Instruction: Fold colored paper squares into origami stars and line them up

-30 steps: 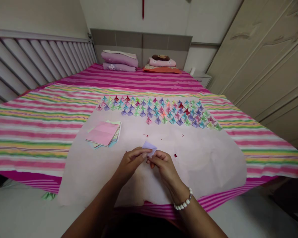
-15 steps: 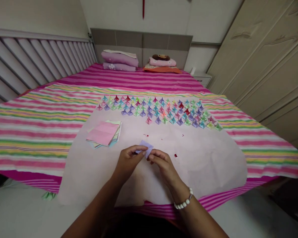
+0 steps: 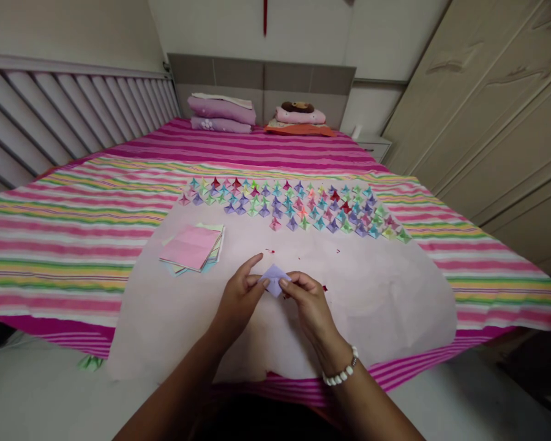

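Note:
My left hand (image 3: 241, 297) and my right hand (image 3: 308, 303) meet over a pale pink sheet (image 3: 386, 294) spread on the bed. Between their fingertips they pinch a small folded lilac paper (image 3: 274, 280), held just above the sheet. The left index finger points up and away from the fold. A white bead bracelet (image 3: 340, 375) circles my right wrist. A stack of coloured paper squares (image 3: 191, 246), pink on top, lies to the left of my hands.
Several rows of small folded paper shapes (image 3: 294, 205) in many colours line the far edge of the sheet. The bed has a striped pink cover (image 3: 64, 226). Folded pillows (image 3: 220, 113) sit at the headboard. A wardrobe (image 3: 496, 116) stands at the right.
The lilac paper has turned in my fingers and now shows a pointed diamond shape. My left index finger has lifted off it. Both hands shifted slightly forward.

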Available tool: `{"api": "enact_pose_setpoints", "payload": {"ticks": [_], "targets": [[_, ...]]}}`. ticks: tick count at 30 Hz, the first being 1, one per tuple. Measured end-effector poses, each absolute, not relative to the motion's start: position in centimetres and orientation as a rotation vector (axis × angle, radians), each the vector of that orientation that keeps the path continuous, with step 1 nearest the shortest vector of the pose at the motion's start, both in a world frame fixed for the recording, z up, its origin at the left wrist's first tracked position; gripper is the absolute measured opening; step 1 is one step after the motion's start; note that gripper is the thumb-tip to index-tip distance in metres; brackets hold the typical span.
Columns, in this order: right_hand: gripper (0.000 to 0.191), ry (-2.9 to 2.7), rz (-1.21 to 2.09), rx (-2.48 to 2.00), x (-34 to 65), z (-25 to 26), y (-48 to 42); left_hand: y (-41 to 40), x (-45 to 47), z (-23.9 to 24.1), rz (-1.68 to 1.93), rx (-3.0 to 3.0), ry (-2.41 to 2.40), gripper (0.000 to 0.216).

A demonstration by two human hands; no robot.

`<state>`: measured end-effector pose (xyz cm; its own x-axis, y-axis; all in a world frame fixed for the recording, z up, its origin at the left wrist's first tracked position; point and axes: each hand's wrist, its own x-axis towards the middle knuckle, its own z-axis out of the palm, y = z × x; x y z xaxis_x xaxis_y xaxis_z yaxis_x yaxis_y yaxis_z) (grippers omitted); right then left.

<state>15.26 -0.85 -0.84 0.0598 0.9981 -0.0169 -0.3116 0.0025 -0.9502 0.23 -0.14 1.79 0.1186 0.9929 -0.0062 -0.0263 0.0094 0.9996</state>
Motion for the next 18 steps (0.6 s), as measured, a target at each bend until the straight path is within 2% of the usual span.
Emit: {"api": "enact_pose_setpoints", "payload": {"ticks": [2,6,13,17,18], "targets": [[0.013,-0.918,1.307,-1.002,15.2,-0.8,-0.9,-0.1,0.2,2.3,1.149,1.141,1.176,0.07],[0.015,-0.912,1.316,-1.006,15.1,-0.7,-0.8,0.0,0.2,2.8,1.175,1.017,1.251,0.06],[0.015,-0.84,1.28,-1.005,14.8,-0.8,-0.8,-0.4,1.3,1.2,1.24,0.903,1.006,0.067],[0.014,-0.866,1.28,-0.993,14.8,-0.7,-1.0,-0.6,1.8,0.6,1.164,0.863,0.971,0.03],[0.014,-0.877,1.292,-0.987,14.8,-0.6,-1.0,-0.5,1.8,0.6,1.161,0.819,0.992,0.026]]}}
